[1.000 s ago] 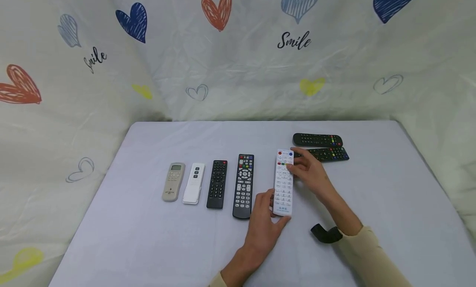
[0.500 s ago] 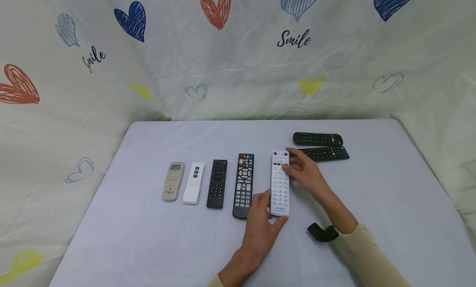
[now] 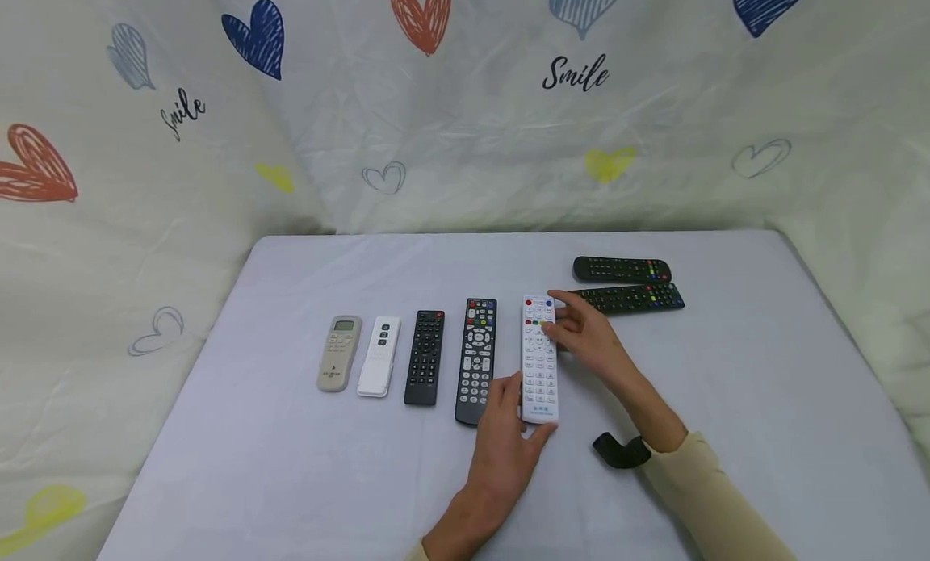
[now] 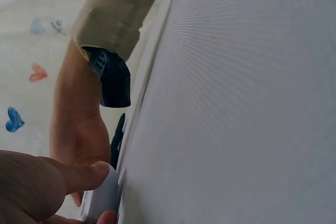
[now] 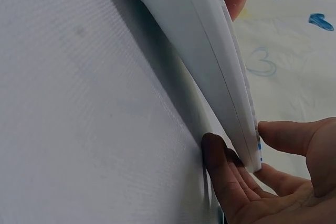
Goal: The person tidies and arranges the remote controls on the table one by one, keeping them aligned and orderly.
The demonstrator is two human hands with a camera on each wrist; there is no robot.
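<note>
A long white remote control (image 3: pixel 539 363) with small colored buttons near its far end is held between both hands. My left hand (image 3: pixel 500 456) grips its near end, the thumb across the bottom edge in the left wrist view (image 4: pixel 86 178). At the far end, my right hand (image 3: pixel 592 339) pinches it with thumb and fingers. The right wrist view shows the white remote (image 5: pixel 202 56) with a shadowed gap between it and the tabletop. Just left of it lies a black remote with grey buttons (image 3: pixel 477 355), its lower right edge close to my left fingers.
Further left lie a slim black remote (image 3: pixel 425 359), a small white remote (image 3: pixel 379 357) and a beige remote with a display (image 3: pixel 339 353). Two black remotes, one (image 3: pixel 622 269) behind another (image 3: pixel 632 298), lie at the back right. A white cloth covers the table (image 3: pixel 254 472).
Both hands have shifted left with the white remote, bringing it nearer the black remote with grey buttons. The other remotes have stayed in place.
</note>
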